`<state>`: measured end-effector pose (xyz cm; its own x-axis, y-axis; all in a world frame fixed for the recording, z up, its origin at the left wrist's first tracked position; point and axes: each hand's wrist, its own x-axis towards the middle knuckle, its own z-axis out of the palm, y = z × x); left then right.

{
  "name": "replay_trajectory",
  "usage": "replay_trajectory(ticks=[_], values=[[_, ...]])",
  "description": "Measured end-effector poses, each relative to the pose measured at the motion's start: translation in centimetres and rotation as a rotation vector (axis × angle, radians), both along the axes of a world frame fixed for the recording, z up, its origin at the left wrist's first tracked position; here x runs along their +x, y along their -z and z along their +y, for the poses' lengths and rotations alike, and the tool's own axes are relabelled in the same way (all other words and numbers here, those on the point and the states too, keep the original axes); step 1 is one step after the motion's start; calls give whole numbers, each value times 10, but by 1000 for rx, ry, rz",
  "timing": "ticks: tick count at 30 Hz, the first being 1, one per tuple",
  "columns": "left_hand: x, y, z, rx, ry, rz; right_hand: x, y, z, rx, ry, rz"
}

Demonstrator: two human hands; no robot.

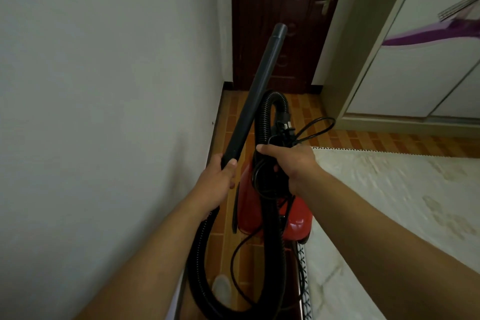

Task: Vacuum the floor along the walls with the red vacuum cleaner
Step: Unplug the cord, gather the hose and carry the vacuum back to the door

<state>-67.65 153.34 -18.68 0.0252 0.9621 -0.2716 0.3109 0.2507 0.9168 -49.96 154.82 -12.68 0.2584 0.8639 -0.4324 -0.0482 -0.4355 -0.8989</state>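
Left hand is gripping the wand, fingers wrapped tight. Right hand is clenching the top of the red vacuum cleaner plus bundled cord. Loose cord loops are dangling, so a snag underfoot looks likely.

We see the left hand gripping the lower end of a black tube, which tilts up toward the dark door. The right hand holds a bundled cord above the red vacuum cleaner, between the white wall and the bed.
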Motion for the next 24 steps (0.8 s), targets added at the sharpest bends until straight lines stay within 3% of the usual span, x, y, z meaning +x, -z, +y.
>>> replay_trajectory(ticks=[13, 24], values=[[-6, 4, 260, 4, 37, 19, -2, -3, 248, -26, 16, 7], [36, 8, 450, -3, 19, -4, 41, 2, 439, -28, 15, 32]])
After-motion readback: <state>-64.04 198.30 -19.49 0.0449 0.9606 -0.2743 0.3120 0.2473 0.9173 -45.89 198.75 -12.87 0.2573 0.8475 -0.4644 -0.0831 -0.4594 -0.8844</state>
